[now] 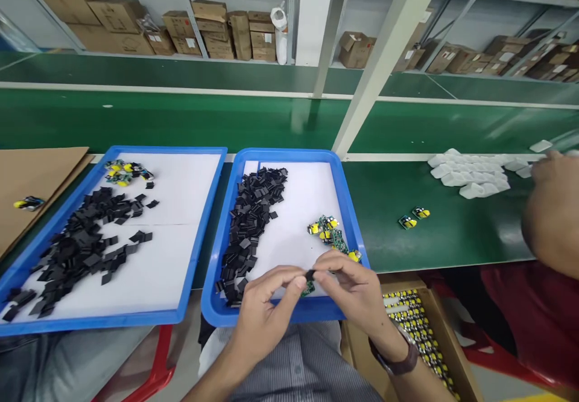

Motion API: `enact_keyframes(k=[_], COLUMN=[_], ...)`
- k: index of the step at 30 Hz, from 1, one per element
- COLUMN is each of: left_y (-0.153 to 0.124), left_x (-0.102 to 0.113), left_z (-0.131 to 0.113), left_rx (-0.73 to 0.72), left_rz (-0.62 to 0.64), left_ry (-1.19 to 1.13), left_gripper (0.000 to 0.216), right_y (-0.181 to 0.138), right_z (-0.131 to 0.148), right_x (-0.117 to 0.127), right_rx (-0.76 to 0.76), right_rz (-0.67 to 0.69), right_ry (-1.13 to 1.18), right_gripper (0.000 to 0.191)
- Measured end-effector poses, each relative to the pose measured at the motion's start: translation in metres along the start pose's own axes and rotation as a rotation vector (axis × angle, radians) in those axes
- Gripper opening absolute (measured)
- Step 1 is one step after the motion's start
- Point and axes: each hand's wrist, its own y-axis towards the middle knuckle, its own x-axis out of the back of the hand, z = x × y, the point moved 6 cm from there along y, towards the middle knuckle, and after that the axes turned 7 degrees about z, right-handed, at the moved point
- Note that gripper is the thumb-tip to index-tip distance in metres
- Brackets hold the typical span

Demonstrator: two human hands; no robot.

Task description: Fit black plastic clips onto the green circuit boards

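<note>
My left hand (271, 305) and my right hand (355, 290) meet over the near edge of a blue tray (346, 209). Thumb and fingers of both hands pinch a small black square pad (310, 274) between them. Just beneath it shows a green circuit board (308, 288); I cannot tell whether it is held or lying in the tray. A long heap of black pads (253, 215) covers the tray's left side. Several circuit boards with yellow parts (328, 228) lie at its right, close to my right hand.
Left stands another blue tray (199, 233) with black pads and boards. Two boards (414, 218) and white plastic housings (470, 174) lie on the green bench to the right, near a person's arm (552, 209). A cardboard box (447, 341) of boards sits below. A slanted post (384, 52) rises behind.
</note>
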Motion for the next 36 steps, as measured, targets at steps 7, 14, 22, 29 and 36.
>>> enact_keyframes(k=[7,14,22,29,36], left_y=[0.009,0.01,0.005,-0.002,-0.006], left_x=[-0.012,-0.017,-0.018,-0.022,-0.025], left_z=[0.014,0.019,0.006,0.019,0.02], left_rx=[-0.014,0.079,0.053,0.202,0.189], left_rz=[0.282,0.175,0.309,0.308,0.333], left_ry=[0.443,0.238,-0.351,-0.736,-0.691], left_gripper=[0.049,0.048,0.035,0.043,0.05], right_y=[-0.036,-0.046,-0.028,-0.027,-0.023], right_z=[-0.011,-0.011,0.0,0.013,0.017], right_x=[0.045,0.032,0.003,0.002,-0.006], right_rx=[-0.108,-0.099,0.024,0.139,0.18], right_rz=[-0.256,-0.253,-0.049,-0.039,0.031], right_ry=[0.009,-0.083,-0.056,-0.129,-0.181], right_gripper=[0.012,0.026,0.027,0.036,0.034])
